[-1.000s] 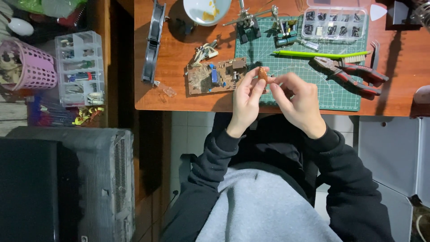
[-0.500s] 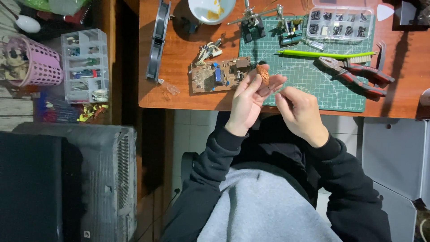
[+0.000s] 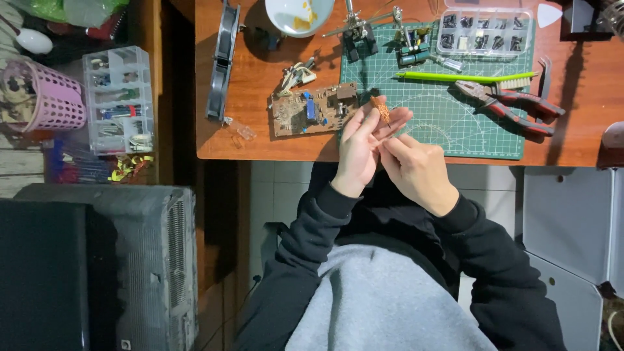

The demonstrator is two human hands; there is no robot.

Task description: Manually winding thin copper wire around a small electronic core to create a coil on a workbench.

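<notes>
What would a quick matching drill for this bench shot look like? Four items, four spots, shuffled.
Items:
1. circuit board
2. red-handled pliers
3. pink basket
4. small copper-coloured part

Spots:
A. off the desk, far left by the clear drawer organiser
B. on the bare wood just left of the green cutting mat
C. held at the fingertips of the left hand, with the right hand close beside it
D. lying on the mat's right part

Pairs: 1-B, 2-D, 3-A, 4-C
</notes>
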